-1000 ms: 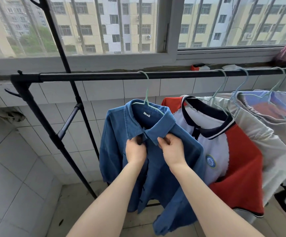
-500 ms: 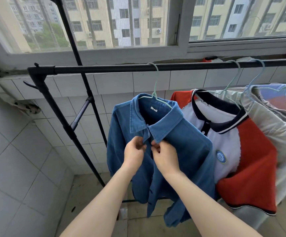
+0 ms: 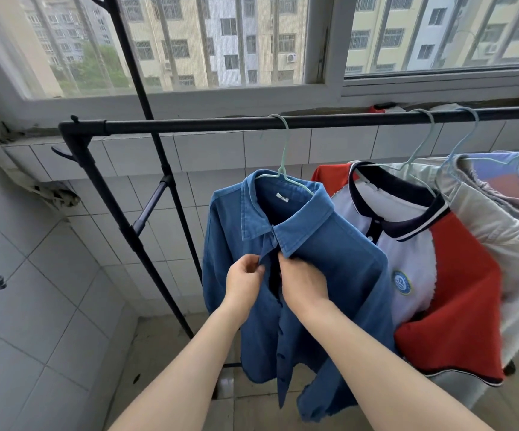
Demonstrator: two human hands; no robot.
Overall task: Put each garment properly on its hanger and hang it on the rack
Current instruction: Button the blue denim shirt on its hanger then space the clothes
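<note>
While suspended from rack rail [image 3: 189, 125] on green hanger [image 3: 284, 157], blue shirt [image 3: 329, 275] is pinched at front placket below collar by fingers of left hand [image 3: 243, 283] and right hand [image 3: 302, 284].

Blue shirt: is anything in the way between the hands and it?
No. Both the left hand and the right hand already pinch the front edges of the blue shirt below its collar, and it hangs on the rack.
</note>
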